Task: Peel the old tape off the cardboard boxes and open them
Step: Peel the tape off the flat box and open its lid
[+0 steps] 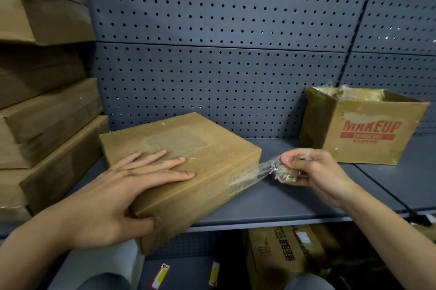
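A flat brown cardboard box (212, 155) lies closed on the grey shelf (295, 197), one corner hanging over the front edge. My left hand (132, 185) rests flat on its top, fingers spread, thumb against the near side. My right hand (313, 171) is to the right of the box and pinches a crumpled wad of clear tape (286, 172). A stretched strip of that tape (252, 174) still runs from the wad to the box's right side. A patch of old tape (179, 143) remains on the lid.
An open box printed MAKEUP (368, 129) stands at the back right with tape scraps inside. Stacked cardboard boxes (44, 112) fill the left side. A pegboard wall (224, 41) backs the shelf. Another box (280, 256) sits on the lower shelf.
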